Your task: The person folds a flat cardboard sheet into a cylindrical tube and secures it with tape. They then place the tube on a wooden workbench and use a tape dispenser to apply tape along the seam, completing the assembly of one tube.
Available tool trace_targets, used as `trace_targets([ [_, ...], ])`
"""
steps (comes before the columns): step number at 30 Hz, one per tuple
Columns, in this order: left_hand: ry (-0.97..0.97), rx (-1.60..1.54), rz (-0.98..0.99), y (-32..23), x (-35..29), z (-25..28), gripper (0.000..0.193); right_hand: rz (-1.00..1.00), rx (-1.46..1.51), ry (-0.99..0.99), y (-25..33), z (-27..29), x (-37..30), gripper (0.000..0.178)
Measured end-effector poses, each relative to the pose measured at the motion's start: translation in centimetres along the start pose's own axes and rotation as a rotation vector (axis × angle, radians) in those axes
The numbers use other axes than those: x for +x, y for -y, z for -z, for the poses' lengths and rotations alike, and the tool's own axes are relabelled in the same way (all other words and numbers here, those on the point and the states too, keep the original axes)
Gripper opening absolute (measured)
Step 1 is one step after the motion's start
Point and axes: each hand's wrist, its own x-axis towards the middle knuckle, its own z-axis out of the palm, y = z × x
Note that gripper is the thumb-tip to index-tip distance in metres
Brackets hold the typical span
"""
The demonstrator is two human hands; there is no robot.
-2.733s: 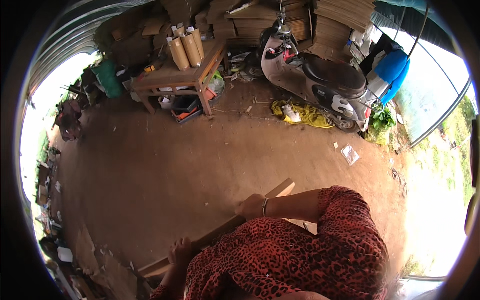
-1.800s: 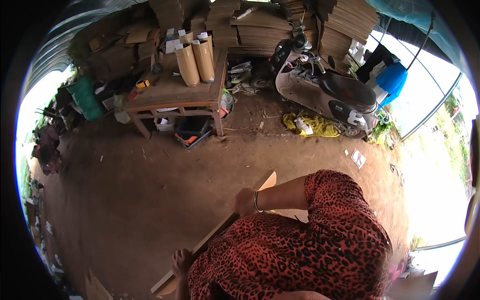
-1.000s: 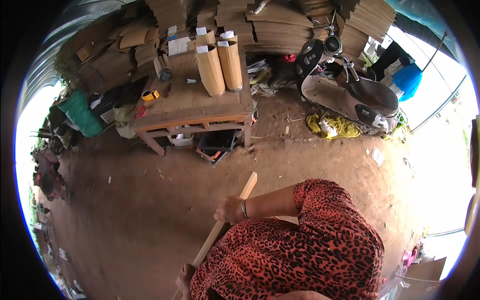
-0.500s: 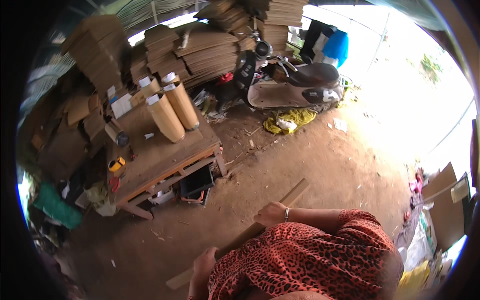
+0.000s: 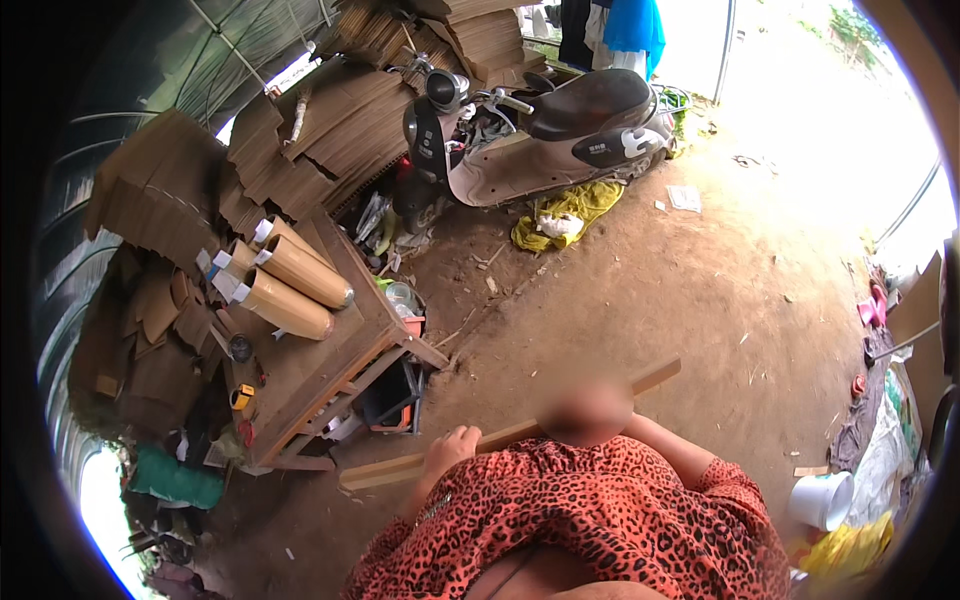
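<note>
1 wooden bar | left hand clasping it | right hand blurred, grip: can't tell | scooter: white lettering

Brown wooden table, left, carries upright brown cylinders, yellow-black tape measure. Brown dirt floor, far side: beige-black scooter, crumpled yellow sheeting.

A workshop-cum-storage shed: a wooden bench bearing brown tubes stands on an earth floor, stacked cardboard sheets rise behind the bench, and a scooter is parked to its right.
</note>
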Motion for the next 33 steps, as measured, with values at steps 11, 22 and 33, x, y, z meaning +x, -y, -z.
trace_targets([
  [11,0.094,0.125,-0.105,-5.9,18.4,0.0,0.01,0.058,0.387,-0.493,-19.5,-2.0,-0.7,0.013],
  [22,0.193,0.088,-0.269,-6.5,44.1,0.4,0.013,-0.162,0.055,-0.182,-36.3,6.4,8.7,0.021],
  [33,0.183,-0.203,-0.285,-5.5,63.1,5.7,0.03,-0.226,-0.061,-0.197,-53.3,7.5,17.7,0.022],
])
